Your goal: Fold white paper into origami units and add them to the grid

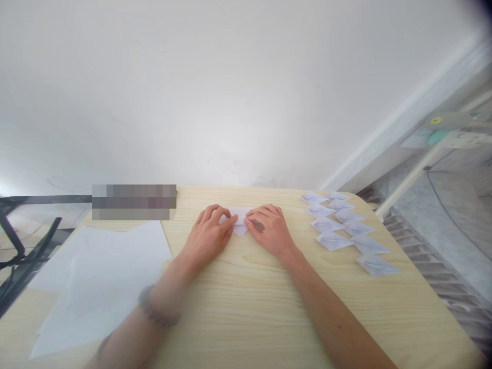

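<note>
A small folded piece of white paper [241, 230] lies on the wooden table between my two hands. My left hand [212, 228] grips its left side, thumb and curled fingers pressed on the paper. On the right side my right hand [269, 225] pinches the paper the same way, thumb near the fold. The paper's lower flap narrows to a blunt end toward me. Parts of both its ends are hidden under my fingers.
Several folded white paper shapes [333, 240] stand in two columns at the table's right. Large white sheets [103, 277] lie at the left. Behind them is a blurred-out patch [132, 202]. A white wall [238, 102] rises at the table's [246, 318] far edge.
</note>
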Demonstrator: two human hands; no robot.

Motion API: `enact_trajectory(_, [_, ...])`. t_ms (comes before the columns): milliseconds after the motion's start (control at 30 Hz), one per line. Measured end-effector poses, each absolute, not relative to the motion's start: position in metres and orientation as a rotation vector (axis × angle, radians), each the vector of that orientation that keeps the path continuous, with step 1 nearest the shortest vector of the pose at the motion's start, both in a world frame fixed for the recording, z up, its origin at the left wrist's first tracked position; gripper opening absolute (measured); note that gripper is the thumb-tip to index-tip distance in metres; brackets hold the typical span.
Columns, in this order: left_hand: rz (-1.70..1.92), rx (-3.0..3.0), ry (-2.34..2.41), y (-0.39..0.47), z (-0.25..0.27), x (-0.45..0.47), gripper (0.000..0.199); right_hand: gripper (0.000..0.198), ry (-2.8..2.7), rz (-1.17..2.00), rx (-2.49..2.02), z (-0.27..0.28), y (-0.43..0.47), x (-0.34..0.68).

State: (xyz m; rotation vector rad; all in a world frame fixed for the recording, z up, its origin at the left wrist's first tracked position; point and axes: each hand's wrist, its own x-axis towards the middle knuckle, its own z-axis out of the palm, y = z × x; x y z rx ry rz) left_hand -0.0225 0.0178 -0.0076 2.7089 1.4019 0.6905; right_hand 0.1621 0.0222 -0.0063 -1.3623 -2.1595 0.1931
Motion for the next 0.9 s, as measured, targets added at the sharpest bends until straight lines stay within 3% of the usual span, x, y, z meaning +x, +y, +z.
enact_trajectory(567, [0.654, 2.647, 1.437, 0.015, -0.001, -0.019, 0.026, 0.017, -2.128, 0.091, -1.459, -0.009, 0.025, 0.167])
enact_trajectory(900, [0.826, 2.441, 1.414, 0.027, -0.019, -0.025, 0.024, 0.016, -2.073, 0.312, -1.475, -0.018, 0.032, 0.173])
